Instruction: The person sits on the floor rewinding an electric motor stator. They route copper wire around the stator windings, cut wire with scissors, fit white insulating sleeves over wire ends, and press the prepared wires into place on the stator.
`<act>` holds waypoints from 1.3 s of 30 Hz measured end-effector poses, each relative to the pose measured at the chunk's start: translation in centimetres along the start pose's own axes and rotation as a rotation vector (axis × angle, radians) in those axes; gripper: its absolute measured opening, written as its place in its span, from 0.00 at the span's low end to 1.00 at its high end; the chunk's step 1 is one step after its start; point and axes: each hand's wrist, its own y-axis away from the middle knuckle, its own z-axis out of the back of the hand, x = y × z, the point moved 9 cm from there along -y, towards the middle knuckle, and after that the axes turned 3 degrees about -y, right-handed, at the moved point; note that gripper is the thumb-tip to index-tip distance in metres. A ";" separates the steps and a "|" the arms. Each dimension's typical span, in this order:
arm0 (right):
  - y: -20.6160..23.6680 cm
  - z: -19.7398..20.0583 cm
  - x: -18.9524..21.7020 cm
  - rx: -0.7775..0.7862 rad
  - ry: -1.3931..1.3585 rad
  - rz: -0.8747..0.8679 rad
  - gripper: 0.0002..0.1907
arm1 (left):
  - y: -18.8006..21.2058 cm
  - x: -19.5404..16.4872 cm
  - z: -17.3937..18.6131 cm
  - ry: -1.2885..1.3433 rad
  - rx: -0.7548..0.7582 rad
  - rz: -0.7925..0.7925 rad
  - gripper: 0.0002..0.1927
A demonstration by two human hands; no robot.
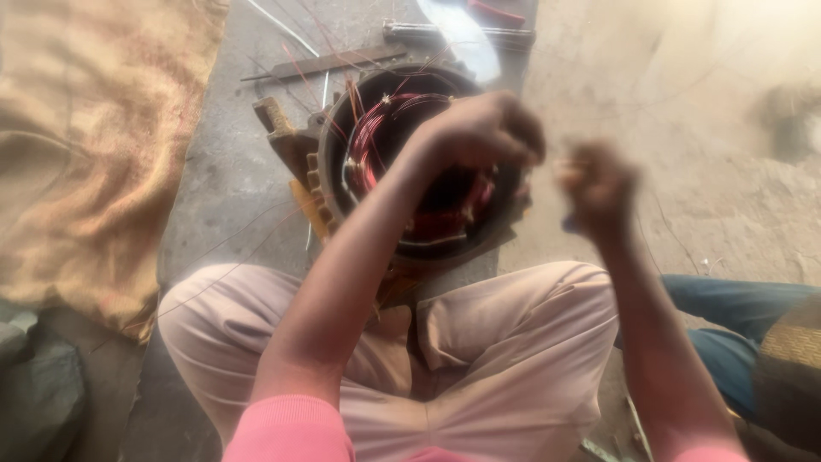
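The left hand [483,128] is curled shut over the red copper windings [376,137] inside the round motor housing [329,162], which lies on the floor against the person's crossed legs. The right hand [599,184], blurred, looks fisted beside the housing; what it pinches cannot be told. Steady, even tension would suit fine wire. Loose wire strands [299,73], a flat metal bar [321,64] and burlap sacking [94,145] crowd the floor.

- A round, dark metal motor shell [329,162] sits on the floor, its opening facing up.
- Shiny red wire coils [372,137] ring its inside.
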 end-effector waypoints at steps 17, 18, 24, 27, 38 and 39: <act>1.4 -3.7 4.8 0.153 -0.585 -0.459 0.24 | -0.1 0.6 -0.1 0.030 -0.011 -0.029 0.10; 1.3 -4.2 4.6 0.130 -0.654 -0.521 0.23 | -0.1 0.7 -0.1 0.043 -0.006 -0.010 0.10; 3.4 0.5 6.7 -0.130 -0.512 -0.482 0.20 | -0.1 0.3 0.0 -0.010 -0.036 -0.027 0.11; 4.5 -0.1 8.0 -0.196 -0.634 -0.557 0.18 | 0.0 0.0 0.1 -0.106 -0.093 -0.022 0.11; 6.7 -1.1 3.8 -0.436 -1.130 -0.991 0.14 | 0.4 -0.4 -0.3 -0.272 -0.175 0.043 0.10; 7.5 0.0 3.4 -0.515 -1.109 -0.982 0.12 | 0.4 -0.5 -0.1 -0.241 -0.175 0.009 0.10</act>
